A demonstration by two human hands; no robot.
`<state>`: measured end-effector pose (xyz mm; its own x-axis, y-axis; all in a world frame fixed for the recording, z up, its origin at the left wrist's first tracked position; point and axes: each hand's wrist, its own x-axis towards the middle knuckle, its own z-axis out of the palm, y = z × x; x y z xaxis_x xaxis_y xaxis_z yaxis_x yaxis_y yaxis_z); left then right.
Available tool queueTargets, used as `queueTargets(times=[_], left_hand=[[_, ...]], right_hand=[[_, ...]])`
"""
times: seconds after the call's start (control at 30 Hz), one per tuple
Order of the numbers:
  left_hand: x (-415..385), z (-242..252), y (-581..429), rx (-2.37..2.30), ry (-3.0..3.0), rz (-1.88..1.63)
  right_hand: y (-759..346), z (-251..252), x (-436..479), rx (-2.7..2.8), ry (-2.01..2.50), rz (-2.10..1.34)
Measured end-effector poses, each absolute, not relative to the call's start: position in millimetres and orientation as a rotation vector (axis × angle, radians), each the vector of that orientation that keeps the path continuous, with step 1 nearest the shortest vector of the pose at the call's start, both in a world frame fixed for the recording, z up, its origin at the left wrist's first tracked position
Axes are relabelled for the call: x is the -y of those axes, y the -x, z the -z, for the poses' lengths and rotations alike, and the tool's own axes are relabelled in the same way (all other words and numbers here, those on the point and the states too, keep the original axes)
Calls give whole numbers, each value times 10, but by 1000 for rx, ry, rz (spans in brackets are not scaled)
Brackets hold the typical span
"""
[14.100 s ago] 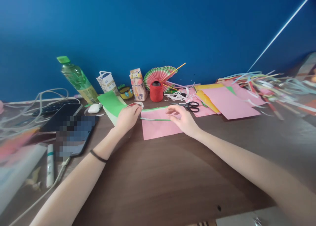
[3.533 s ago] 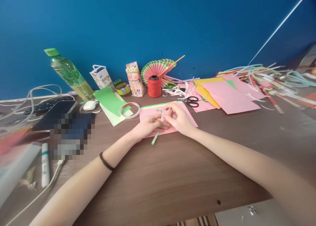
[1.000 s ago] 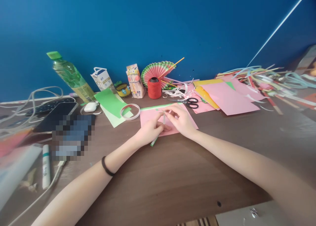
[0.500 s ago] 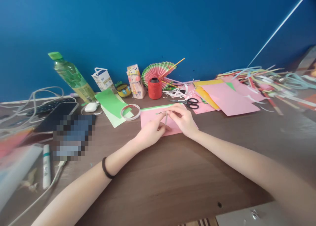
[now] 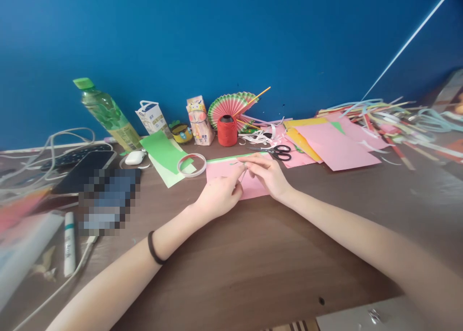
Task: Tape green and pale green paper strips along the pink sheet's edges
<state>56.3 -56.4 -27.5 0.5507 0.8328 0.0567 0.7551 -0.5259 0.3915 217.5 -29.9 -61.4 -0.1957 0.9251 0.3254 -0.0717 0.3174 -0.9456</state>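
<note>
My left hand (image 5: 221, 191) and my right hand (image 5: 270, 177) meet over a sheet of pink paper (image 5: 255, 192), which has a green edge along its far side. Their fingertips are pinched together around a thin pale strip (image 5: 243, 176), most of which the fingers cover. A small green piece (image 5: 232, 164) shows just beyond the fingertips. Black-handled scissors (image 5: 283, 152) lie beyond my right hand. Left of the pink paper, a white ring that looks like a tape roll (image 5: 192, 173) rests partly on green paper (image 5: 167, 150).
Along the blue wall stand a green bottle (image 5: 108, 114), a milk carton (image 5: 152, 119), a decorated small carton (image 5: 201, 128), a red spool (image 5: 227, 132) and a folded paper fan (image 5: 224, 104). Pink sheets (image 5: 336, 145) and coloured strips lie right. Phones, cables and a marker (image 5: 69, 244) lie left.
My left hand has turned slightly, and its fingers have drawn in nearer my right fingertips. The pale strip leans more than before and less of it shows. My right hand has barely moved.
</note>
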Motion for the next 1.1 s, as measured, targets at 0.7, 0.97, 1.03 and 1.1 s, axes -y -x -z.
queueTargets(times=[0.7,0.97,1.03,1.1], left_hand=[[479,151,-502,-1125,-1823,-259],[289,114,-318,-1198,-1727,-305],[249,116,-267,-1166,-1722,-313],[215,109,-225,-1154,-1750,-268]], right_hand=[[-2179,617,242,1329,843,-1203],[-2165,685,196,1197,917,-1197],[-2170,676,199,1208,961,-1193],[-2182,662,204,1251,1019,-1178]])
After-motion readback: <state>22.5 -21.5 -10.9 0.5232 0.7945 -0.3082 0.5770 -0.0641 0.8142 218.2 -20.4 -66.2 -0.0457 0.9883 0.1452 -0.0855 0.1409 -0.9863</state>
